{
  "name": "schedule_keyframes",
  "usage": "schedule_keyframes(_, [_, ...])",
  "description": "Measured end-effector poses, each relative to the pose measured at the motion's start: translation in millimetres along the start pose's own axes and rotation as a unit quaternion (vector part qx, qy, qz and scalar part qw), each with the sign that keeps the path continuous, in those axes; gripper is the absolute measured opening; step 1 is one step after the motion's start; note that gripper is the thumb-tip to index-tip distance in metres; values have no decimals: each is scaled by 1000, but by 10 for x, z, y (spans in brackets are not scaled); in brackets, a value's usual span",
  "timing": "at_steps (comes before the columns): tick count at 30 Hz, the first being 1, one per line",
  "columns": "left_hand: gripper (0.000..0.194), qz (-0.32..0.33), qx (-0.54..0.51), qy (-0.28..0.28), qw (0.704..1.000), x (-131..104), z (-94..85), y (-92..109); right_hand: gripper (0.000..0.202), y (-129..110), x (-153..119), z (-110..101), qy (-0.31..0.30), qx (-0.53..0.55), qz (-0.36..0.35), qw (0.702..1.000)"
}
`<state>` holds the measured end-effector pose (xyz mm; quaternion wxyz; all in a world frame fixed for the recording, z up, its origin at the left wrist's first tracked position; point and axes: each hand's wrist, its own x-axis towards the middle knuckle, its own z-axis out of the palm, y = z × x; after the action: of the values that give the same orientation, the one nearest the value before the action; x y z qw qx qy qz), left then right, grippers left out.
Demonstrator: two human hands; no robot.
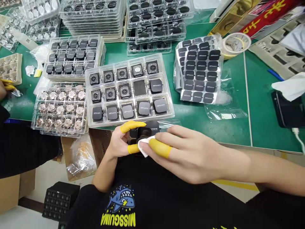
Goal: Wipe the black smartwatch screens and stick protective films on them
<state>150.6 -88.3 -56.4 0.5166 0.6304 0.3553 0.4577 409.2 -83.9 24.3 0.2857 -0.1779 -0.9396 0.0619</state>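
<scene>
Between its yellow-covered thumb and finger, my left hand grips a black square watch face at the table's front edge. My right hand, one finger also in a yellow cover, pinches a folded white cloth against the watch's lower side. Just beyond lies a clear plastic tray of square watches, some showing round sensor backs, others covered by dark labels. One compartment holds only a dark pad. Behind my hands, part of another dark labelled piece shows.
Sheets of dark stickers lie to the right, near a tape roll. Trays of rose-gold watches and stacked clear trays occupy the left and back. A phone with a cable sits far right. Another person's hand is far left.
</scene>
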Motion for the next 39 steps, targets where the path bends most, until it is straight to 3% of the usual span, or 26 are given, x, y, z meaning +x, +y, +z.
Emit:
schedule_keyframes(5, [69,0,24,24,999,-15,7,-9,22,149,52,186,20,-66,-23,997])
schedule_keyframes(11, [66,-15,-6,78,997,-3,3,-15,27,333,-62,82,-1,-177,34,984])
schedule_keyframes(16, [67,-38,-32,67,997,-1,-32,-2,46,273,-187,-119,26,-88,118,989])
schedule_keyframes(20, [72,-63,-50,48,996,-20,-52,-22,39,197,-163,-138,20,-7,79,997])
schedule_keyframes(26, [77,-31,-72,41,996,-30,-54,-30,28,108,-135,-68,6,46,37,998])
schedule_keyframes(34, [73,-41,-75,34,996,-15,-48,42,43,234,-180,-134,38,-28,116,992])
schedule_keyframes(39, [71,-28,-67,32,997,1,-39,47,37,215,-124,-101,16,-24,87,996])
